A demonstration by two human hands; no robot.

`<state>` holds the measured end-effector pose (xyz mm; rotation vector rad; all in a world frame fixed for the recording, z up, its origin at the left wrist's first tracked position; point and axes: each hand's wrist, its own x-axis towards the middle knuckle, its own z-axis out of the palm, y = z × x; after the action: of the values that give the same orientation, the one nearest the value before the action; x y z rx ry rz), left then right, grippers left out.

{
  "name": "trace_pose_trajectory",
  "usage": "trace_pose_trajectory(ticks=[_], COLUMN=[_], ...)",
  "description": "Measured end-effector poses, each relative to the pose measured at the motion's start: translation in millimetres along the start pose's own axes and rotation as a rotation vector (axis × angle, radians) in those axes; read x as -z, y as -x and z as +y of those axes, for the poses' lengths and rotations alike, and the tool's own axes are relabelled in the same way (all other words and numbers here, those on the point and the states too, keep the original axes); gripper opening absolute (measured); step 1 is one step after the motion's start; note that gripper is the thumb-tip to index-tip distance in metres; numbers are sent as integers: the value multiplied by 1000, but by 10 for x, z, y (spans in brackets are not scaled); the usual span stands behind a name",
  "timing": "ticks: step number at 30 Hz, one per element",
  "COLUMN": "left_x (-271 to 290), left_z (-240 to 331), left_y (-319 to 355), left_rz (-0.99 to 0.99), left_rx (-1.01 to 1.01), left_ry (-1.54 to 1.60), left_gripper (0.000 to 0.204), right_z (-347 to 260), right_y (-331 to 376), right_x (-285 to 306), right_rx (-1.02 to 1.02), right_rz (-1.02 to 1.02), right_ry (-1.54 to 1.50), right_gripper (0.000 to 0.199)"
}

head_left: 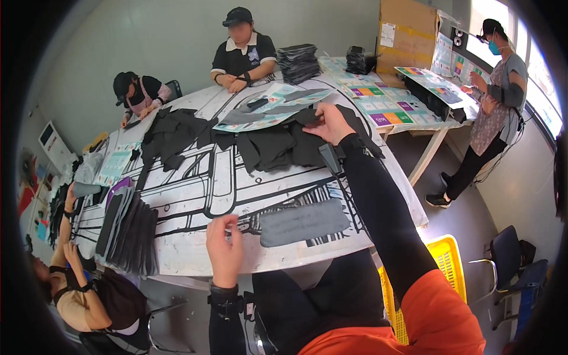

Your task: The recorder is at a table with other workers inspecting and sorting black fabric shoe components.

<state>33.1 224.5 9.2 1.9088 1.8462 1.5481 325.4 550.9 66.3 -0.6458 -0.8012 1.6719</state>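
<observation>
Small workshop for hand piecework, likely cloth or similar sheet goods. Large white table [183, 251] shared by several workers: seated person [142, 100] far left, another person [245, 56] at far side, third person [89, 302] near left. Loose dark flat pieces [266, 148] heaped mid-table; neat stack [127, 236] near left, taller stack [297, 64] far side. Standing worker [500, 94] in apron, far right, by rough timber-legged bench [429, 157]. Cardboard carton [411, 59] on bench; yellow plastic basket [452, 260] near right.
</observation>
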Motion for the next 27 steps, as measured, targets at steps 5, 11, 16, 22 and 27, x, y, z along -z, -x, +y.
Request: trace_pose_trajectory(ticks=[5,11,16,22,27], left_x=[-131,-426,-685,-472,-138], left_z=[673,956,860,1050,1005], left_y=[-386,-555,-478,-394,-122], left_rz=[-149,-460,-439,-439,-254], left_rx=[-371,-164,-173,669,771], left_ry=[-8,126,147,1292,1322], left_gripper=[23,28,33,46,31], right_z=[45,-138,-161,-325,-298], right_y=[292,974,1252,2337,2967], right_x=[-441,-328,-226,-352,-715], right_rx=[-45,64,113,241,191], right_rz=[22,-26,16,-126,-220], right_ry=[54,41,163,770,1073], right_gripper=[21,11,4,25,42])
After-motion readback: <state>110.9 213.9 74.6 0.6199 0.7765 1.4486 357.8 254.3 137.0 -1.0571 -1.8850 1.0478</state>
